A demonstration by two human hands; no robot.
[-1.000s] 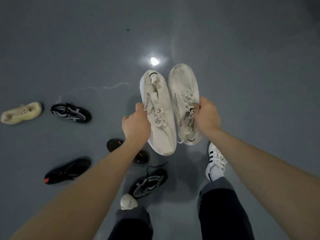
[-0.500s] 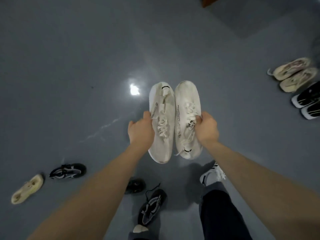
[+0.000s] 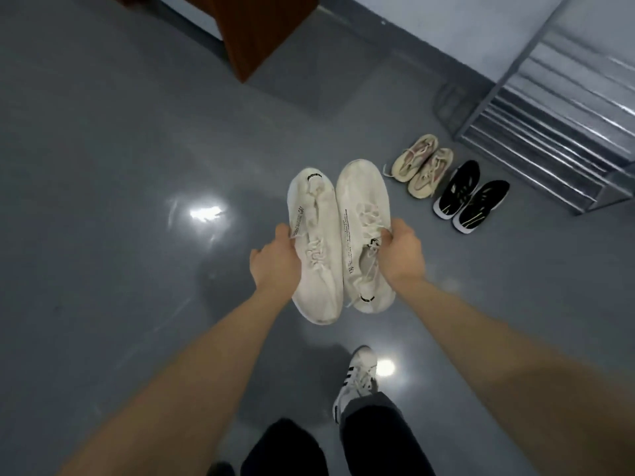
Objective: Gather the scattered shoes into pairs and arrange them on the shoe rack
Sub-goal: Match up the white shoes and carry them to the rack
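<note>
So the person is standing mid-floor with a white sneaker in each hand: left hand (image 3: pixel 276 257) curled around the outer side of the left white sneaker (image 3: pixel 314 249), right hand (image 3: pixel 402 250) wrapped over the laces and collar of the right white sneaker (image 3: pixel 364 231). Both shoes are up in the air, side by side and touching along their inner edges, and they look flipped end to end, since the black tab on one sits at the far end and on the other at the near end. Their long axes run straight away from the person. Taking the metal shoe rack (image 3: pixel 556 108) as the landmark: it stands off ahead and to the person's right, so the right hand is the nearer one and the pair has to swing that way. Just in front of the rack on the floor (image 3: pixel 103 166) sit a beige pair (image 3: pixel 421 165) and, beside it, a black pair (image 3: pixel 470 195), both neatly matched. From here I can't see any shoes on the rack's slatted shelves, though only part of it is in view. My guess is one sneaker needs turning round before they go down.
</note>
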